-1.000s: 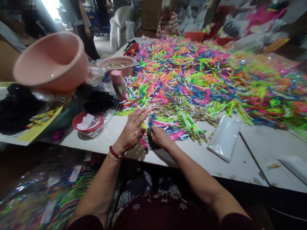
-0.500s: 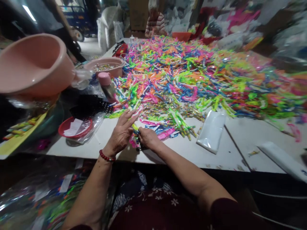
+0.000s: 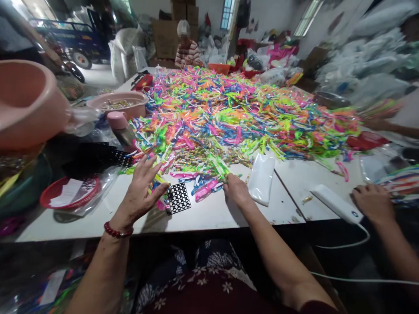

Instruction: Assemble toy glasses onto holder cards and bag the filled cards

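Note:
My left hand (image 3: 139, 189) is open, its fingers stretched and its thumb apart, above a few coloured plastic pieces (image 3: 160, 203). Those pieces lie along the left edge of a black perforated card (image 3: 179, 198) on the white table. My right hand (image 3: 237, 190) has its fingers closed at the near end of a bundle of beaded sticks with bright green strips (image 3: 218, 166); the fingertips are partly hidden. Between the hands lie pink and blue plastic pieces (image 3: 206, 189). Just right of my right hand is a stack of clear plastic bags (image 3: 262, 179).
A large pile of neon strips (image 3: 229, 104) covers the table's far part. On the left stand a pink-capped flask (image 3: 119, 128), a red basket (image 3: 70, 196) and pink basins (image 3: 114, 102). A co-worker's hand (image 3: 375, 203) rests at right near a white corded device (image 3: 337, 203).
My right hand has moved right, from beside my left hand to the green bundle. My left hand has spread, and the black card shows. The view has turned right and up.

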`<control>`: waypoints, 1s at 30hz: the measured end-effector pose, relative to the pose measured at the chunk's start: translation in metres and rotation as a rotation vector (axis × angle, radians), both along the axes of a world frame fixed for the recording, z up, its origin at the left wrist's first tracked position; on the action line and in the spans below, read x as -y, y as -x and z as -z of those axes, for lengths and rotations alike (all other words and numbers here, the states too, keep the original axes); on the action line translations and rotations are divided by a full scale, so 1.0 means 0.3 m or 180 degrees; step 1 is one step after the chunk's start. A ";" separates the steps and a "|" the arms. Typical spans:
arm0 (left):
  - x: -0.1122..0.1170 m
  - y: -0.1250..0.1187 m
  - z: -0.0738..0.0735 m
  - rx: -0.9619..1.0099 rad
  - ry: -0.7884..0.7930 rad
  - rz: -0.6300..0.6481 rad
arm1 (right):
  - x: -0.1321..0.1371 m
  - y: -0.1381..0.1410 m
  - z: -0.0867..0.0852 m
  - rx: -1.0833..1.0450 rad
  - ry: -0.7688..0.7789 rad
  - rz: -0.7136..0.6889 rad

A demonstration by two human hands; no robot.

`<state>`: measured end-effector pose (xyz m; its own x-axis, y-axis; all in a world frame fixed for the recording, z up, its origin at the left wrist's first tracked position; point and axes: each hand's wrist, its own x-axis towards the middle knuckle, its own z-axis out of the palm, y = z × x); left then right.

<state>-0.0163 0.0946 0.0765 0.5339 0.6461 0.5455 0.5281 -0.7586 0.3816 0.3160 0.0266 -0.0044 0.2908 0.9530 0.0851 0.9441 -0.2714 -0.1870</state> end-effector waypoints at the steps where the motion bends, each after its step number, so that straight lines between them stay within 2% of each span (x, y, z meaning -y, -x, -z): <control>1: -0.001 -0.004 0.000 -0.0003 -0.0024 0.0001 | 0.001 -0.015 0.010 0.0024 0.0072 -0.0050; 5: 0.002 -0.012 -0.004 0.0000 -0.0039 0.0069 | -0.021 -0.006 0.018 -0.0072 0.0033 -0.0052; 8: 0.012 -0.013 -0.010 -0.0015 0.0026 0.0109 | -0.045 0.069 -0.009 -0.0855 -0.0357 -0.0075; 11: 0.018 -0.016 -0.014 -0.0001 0.0046 0.0144 | -0.067 0.208 -0.024 -0.2086 -0.0656 -0.0627; 14: 0.021 -0.019 -0.015 0.0012 0.0062 0.0173 | -0.096 0.362 -0.001 -0.2682 -0.0622 -0.1272; 18: 0.026 -0.021 -0.015 0.0052 0.0050 0.0196 | -0.140 0.472 0.052 -0.2460 -0.0757 -0.1923; 23: 0.028 -0.025 -0.015 0.0104 0.0025 0.0280 | -0.148 0.486 0.060 -0.2128 -0.0320 -0.1591; 30: 0.029 -0.025 -0.013 0.0075 0.0082 0.0305 | -0.141 0.475 0.027 -0.1588 -0.0196 -0.1821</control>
<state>-0.0089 0.0861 0.0805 0.5811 0.6066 0.5425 0.4441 -0.7950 0.4132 0.1734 0.0688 -0.0124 -0.2293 0.9645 0.1310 0.7342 0.2597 -0.6273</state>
